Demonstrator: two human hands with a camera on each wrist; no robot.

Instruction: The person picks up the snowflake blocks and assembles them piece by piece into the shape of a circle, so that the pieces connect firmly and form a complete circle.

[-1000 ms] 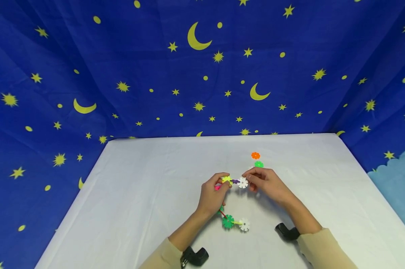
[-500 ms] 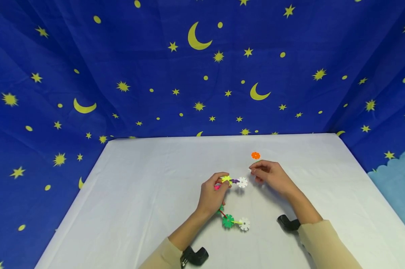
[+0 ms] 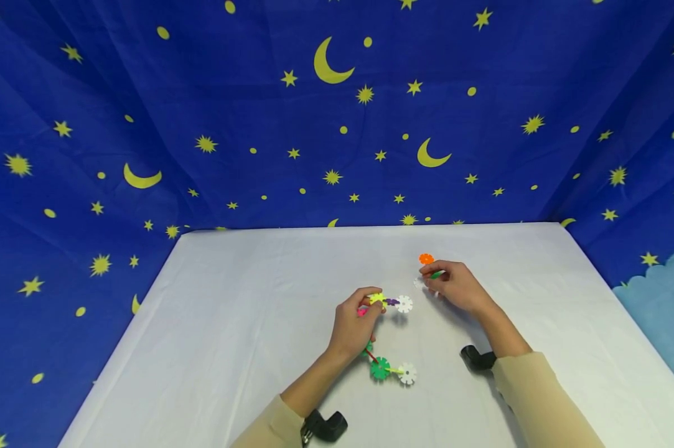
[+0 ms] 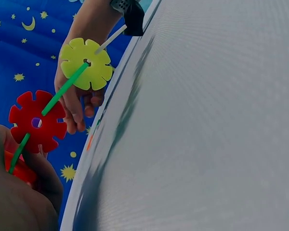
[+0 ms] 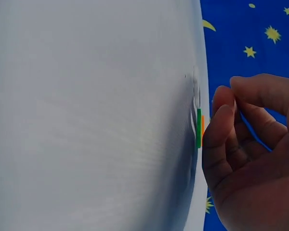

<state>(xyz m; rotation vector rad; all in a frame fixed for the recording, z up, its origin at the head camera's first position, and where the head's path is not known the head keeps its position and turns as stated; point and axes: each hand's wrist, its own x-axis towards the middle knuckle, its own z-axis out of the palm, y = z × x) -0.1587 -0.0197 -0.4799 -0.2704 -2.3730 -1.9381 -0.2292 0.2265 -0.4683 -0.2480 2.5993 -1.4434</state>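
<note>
My left hand (image 3: 352, 326) pinches a chain of slotted snowflake discs by its yellow disc (image 3: 378, 301). A purple disc (image 3: 392, 302) and a white disc (image 3: 404, 303) extend to the right of the fingers; a pink disc (image 3: 362, 312) shows beside them. Below, the chain curves past a green disc (image 3: 379, 368) to another white disc (image 3: 407, 373). The left wrist view shows a red disc (image 4: 26, 113) near the palm. My right hand (image 3: 454, 286) hovers with bent, unclosed fingers over a loose green disc (image 5: 199, 128), nothing seen between the fingertips.
A loose orange disc (image 3: 426, 259) lies just beyond the right fingers, and a loose white disc (image 3: 418, 283) to their left. White cloth covers the table (image 3: 247, 280). A blue star-patterned curtain (image 3: 292, 112) stands behind it. Black wrist mounts (image 3: 328, 427) stick out under both sleeves.
My right hand has left the chain's upper white disc and moved away, right and back, to the loose discs. My left hand and the chain have stayed in place.
</note>
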